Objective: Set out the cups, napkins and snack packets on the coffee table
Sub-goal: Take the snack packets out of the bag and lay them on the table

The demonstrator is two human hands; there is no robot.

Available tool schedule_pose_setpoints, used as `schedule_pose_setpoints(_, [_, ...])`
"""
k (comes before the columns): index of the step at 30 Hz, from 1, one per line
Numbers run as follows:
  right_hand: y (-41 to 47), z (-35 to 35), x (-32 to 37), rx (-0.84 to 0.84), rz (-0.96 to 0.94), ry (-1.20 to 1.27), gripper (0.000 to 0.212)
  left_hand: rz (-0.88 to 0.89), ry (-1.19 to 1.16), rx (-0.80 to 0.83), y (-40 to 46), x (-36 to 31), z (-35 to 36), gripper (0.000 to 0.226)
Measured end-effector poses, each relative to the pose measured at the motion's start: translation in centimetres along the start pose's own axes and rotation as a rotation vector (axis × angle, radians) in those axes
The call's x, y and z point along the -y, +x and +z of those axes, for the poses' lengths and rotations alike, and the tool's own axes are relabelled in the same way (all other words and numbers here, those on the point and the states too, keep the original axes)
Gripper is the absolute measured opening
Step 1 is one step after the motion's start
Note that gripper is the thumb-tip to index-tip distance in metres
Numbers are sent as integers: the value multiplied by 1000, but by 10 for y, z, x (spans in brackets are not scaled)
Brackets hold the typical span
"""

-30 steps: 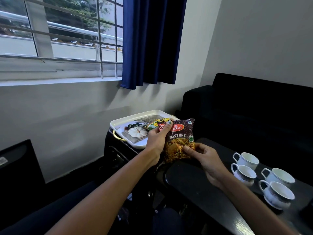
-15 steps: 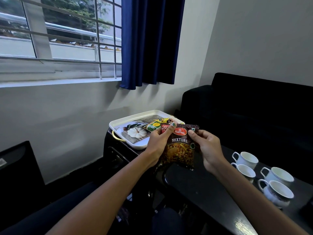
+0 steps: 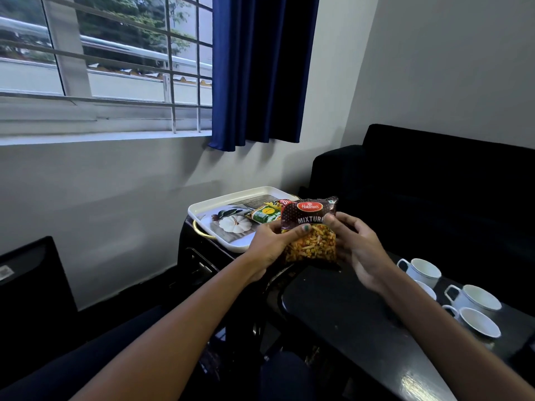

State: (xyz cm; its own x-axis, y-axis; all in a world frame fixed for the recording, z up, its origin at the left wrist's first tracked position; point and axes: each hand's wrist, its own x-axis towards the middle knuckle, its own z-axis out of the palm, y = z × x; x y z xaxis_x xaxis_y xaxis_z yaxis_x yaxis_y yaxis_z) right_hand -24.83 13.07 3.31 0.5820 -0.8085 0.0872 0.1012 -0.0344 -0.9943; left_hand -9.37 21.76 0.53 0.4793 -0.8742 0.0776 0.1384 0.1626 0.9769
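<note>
A brown "Mixture" snack packet (image 3: 311, 227) is held upright in the air above the near left end of the black coffee table (image 3: 341, 311). My left hand (image 3: 273, 244) grips its left edge, thumb across the front. My right hand (image 3: 351, 244) pinches its right edge. Behind it a white tray (image 3: 228, 202) carries a green packet (image 3: 262, 215) and a yellow-red packet (image 3: 279, 203), partly hidden by the held one. Several white cups, among them the back cup (image 3: 422, 270) and the front cup (image 3: 477, 324), stand on the table's right side.
The tray rests on a dark side stand (image 3: 202, 256) below the window wall. A black sofa (image 3: 434, 192) runs behind the coffee table. A dark chair or cabinet (image 3: 29, 285) is at the far left. A blue curtain (image 3: 260, 68) hangs above.
The packet has risen and shifted a little to the right, away from the tray. My right hand moved from its bottom edge up to its right edge.
</note>
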Motion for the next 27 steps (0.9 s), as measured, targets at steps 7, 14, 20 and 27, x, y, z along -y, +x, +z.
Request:
schedule_pose_setpoints(7, [-13,3,-22,174,52,-91,71,4,-74,-49,-1,-2,2,20])
schedule_pose_setpoints(14, [-14,9,-31,100,-27,-46,43,8,-95,-53,0,-1,3,26])
schedule_pose_setpoints(20, [-15,9,-34,72,-13,-35,48,-24,-73,-45,-1,0,4,29])
schedule_pose_setpoints(27, [-17,1,-41,180,132,-129,56,-81,-66,-112,7,0,-4,27])
